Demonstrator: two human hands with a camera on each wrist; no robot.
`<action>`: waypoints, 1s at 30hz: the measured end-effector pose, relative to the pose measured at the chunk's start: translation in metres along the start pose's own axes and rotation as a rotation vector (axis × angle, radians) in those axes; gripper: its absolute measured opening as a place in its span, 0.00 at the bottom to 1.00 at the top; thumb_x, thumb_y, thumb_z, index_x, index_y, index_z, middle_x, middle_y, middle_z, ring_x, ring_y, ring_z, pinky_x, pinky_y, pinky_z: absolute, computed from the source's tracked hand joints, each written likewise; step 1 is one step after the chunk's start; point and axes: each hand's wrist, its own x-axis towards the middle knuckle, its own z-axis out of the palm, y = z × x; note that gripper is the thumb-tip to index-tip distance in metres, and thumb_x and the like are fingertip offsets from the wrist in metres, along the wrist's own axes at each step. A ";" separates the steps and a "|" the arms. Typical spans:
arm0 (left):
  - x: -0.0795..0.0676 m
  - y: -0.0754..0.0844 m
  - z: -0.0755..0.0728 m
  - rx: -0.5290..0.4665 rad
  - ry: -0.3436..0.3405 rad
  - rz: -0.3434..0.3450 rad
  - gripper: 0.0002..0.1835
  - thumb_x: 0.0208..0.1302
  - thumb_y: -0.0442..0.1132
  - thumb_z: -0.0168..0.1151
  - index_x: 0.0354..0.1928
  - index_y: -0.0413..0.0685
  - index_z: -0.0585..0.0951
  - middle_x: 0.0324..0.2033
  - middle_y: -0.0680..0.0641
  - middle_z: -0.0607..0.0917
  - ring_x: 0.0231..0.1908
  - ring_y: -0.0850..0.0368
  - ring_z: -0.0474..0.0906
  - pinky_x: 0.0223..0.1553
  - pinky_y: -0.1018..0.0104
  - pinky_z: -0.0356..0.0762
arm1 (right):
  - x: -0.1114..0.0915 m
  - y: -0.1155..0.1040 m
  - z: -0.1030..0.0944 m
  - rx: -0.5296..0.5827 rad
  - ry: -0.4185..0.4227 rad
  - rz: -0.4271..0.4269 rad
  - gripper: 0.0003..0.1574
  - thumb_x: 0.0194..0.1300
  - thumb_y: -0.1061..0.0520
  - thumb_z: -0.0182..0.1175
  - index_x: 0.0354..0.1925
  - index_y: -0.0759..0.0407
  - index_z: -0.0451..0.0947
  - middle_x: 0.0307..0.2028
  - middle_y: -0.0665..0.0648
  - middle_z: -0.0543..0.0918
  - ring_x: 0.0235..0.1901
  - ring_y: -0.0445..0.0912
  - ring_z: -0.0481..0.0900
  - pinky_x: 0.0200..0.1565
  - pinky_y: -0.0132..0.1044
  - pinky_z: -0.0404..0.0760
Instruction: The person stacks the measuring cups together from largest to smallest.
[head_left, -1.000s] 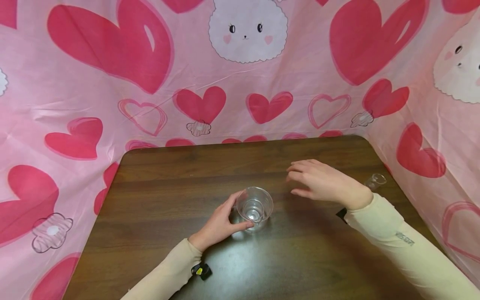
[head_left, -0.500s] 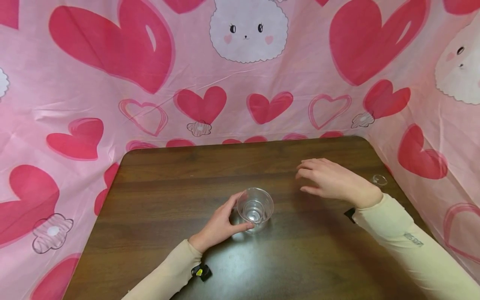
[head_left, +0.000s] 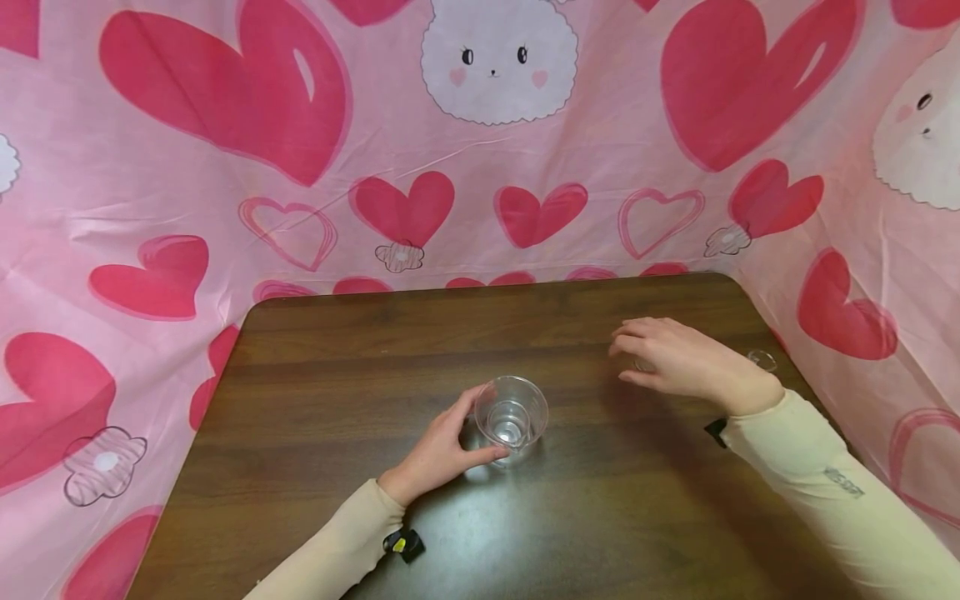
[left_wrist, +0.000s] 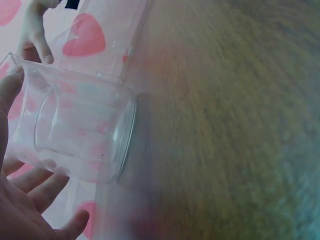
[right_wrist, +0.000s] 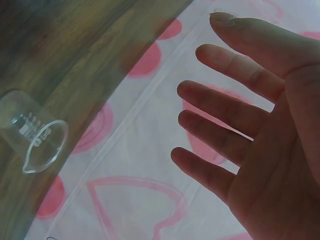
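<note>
My left hand [head_left: 438,446] grips a clear glass beaker [head_left: 528,400] from its left side, thumb at the front and fingers behind. The beaker stands upright near the middle of the table. In the left wrist view, a smaller clear cylinder [left_wrist: 75,120] shows inside the beaker's wall. To the right, my right hand [head_left: 675,358] hovers palm down over the table with its fingers spread. A faint clear rim [head_left: 643,365] shows between its thumb and fingers. Beyond these fingers, a small beaker [right_wrist: 30,125] with a spout and white markings stands on the table.
The brown wooden table [head_left: 360,358] has rounded far corners. Pink cloth [head_left: 315,158] with hearts hangs behind it and along both sides. The small beaker's rim [head_left: 762,360] shows near the right edge, partly hidden by my right wrist.
My right hand has moved to the right, away from the held beaker, and now covers more of the small beaker. My left hand and its beaker have stayed in place.
</note>
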 end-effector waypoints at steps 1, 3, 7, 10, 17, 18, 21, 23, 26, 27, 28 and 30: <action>0.000 0.000 0.000 0.001 -0.001 -0.002 0.47 0.59 0.54 0.79 0.77 0.64 0.64 0.68 0.56 0.77 0.67 0.58 0.73 0.66 0.48 0.73 | -0.001 0.002 0.001 0.002 0.005 -0.003 0.16 0.57 0.58 0.78 0.42 0.56 0.84 0.46 0.59 0.85 0.49 0.58 0.83 0.52 0.58 0.81; 0.000 0.000 0.000 0.001 -0.004 -0.006 0.48 0.58 0.54 0.79 0.77 0.64 0.64 0.68 0.57 0.77 0.67 0.58 0.73 0.66 0.48 0.72 | -0.003 0.004 0.002 0.005 0.014 -0.008 0.16 0.57 0.58 0.78 0.42 0.56 0.84 0.46 0.59 0.84 0.48 0.58 0.84 0.51 0.57 0.82; 0.000 -0.001 0.000 0.002 -0.005 -0.008 0.48 0.59 0.54 0.79 0.77 0.64 0.64 0.69 0.57 0.76 0.68 0.58 0.73 0.67 0.48 0.72 | -0.008 0.009 0.003 0.007 0.022 -0.002 0.17 0.56 0.58 0.79 0.42 0.56 0.84 0.46 0.59 0.84 0.47 0.58 0.84 0.51 0.57 0.82; -0.001 -0.001 -0.001 0.003 -0.004 -0.010 0.48 0.59 0.54 0.79 0.77 0.65 0.63 0.69 0.57 0.76 0.68 0.58 0.72 0.67 0.48 0.72 | -0.011 0.013 0.006 -0.002 0.016 0.011 0.18 0.55 0.58 0.80 0.42 0.56 0.84 0.45 0.59 0.85 0.47 0.58 0.84 0.50 0.57 0.82; -0.001 -0.001 -0.001 0.002 -0.004 -0.007 0.48 0.59 0.54 0.79 0.77 0.66 0.63 0.69 0.56 0.76 0.68 0.57 0.72 0.67 0.48 0.72 | -0.019 0.021 0.008 0.005 0.009 0.046 0.18 0.54 0.59 0.80 0.42 0.55 0.84 0.43 0.57 0.84 0.44 0.55 0.84 0.48 0.55 0.83; -0.001 -0.001 -0.001 0.003 -0.004 -0.008 0.48 0.59 0.54 0.79 0.77 0.66 0.63 0.69 0.56 0.76 0.68 0.57 0.73 0.67 0.48 0.72 | -0.020 0.022 0.008 0.006 0.009 0.051 0.18 0.54 0.59 0.80 0.42 0.55 0.84 0.43 0.57 0.84 0.45 0.55 0.84 0.48 0.55 0.83; -0.001 0.000 0.000 -0.001 -0.003 -0.015 0.48 0.59 0.55 0.79 0.77 0.66 0.63 0.68 0.56 0.77 0.67 0.56 0.74 0.66 0.47 0.72 | -0.024 0.025 0.010 0.018 0.005 0.065 0.18 0.54 0.60 0.80 0.42 0.53 0.83 0.42 0.55 0.84 0.44 0.54 0.83 0.47 0.54 0.84; -0.001 -0.001 0.000 -0.004 -0.002 -0.016 0.48 0.59 0.56 0.79 0.77 0.66 0.63 0.68 0.56 0.77 0.66 0.56 0.74 0.66 0.46 0.72 | -0.027 0.027 0.011 0.019 0.004 0.072 0.18 0.54 0.60 0.80 0.41 0.53 0.83 0.41 0.54 0.83 0.43 0.53 0.83 0.45 0.53 0.84; -0.001 -0.001 0.001 -0.011 -0.005 -0.020 0.48 0.58 0.56 0.79 0.77 0.65 0.64 0.67 0.57 0.77 0.66 0.56 0.74 0.66 0.45 0.72 | -0.032 0.031 0.013 0.021 0.006 0.076 0.20 0.53 0.60 0.81 0.42 0.51 0.84 0.40 0.51 0.83 0.42 0.51 0.83 0.45 0.52 0.84; -0.001 -0.001 0.001 -0.013 -0.007 -0.019 0.47 0.59 0.56 0.79 0.77 0.65 0.64 0.68 0.57 0.77 0.67 0.56 0.74 0.66 0.45 0.72 | -0.034 0.032 0.014 0.022 0.008 0.077 0.20 0.53 0.60 0.81 0.42 0.51 0.84 0.40 0.50 0.83 0.42 0.51 0.83 0.45 0.52 0.84; -0.001 -0.001 0.001 -0.014 -0.007 -0.019 0.47 0.59 0.56 0.79 0.77 0.65 0.64 0.68 0.57 0.76 0.67 0.56 0.73 0.67 0.45 0.72 | -0.035 0.034 0.015 0.024 0.007 0.082 0.20 0.52 0.60 0.81 0.43 0.51 0.84 0.41 0.50 0.83 0.43 0.51 0.83 0.46 0.52 0.84; -0.001 -0.001 0.000 -0.014 -0.009 -0.021 0.48 0.59 0.56 0.79 0.77 0.66 0.63 0.69 0.58 0.76 0.68 0.57 0.72 0.67 0.46 0.71 | -0.037 0.037 0.016 0.029 0.007 0.096 0.21 0.52 0.60 0.81 0.44 0.52 0.84 0.41 0.51 0.84 0.43 0.51 0.83 0.47 0.53 0.84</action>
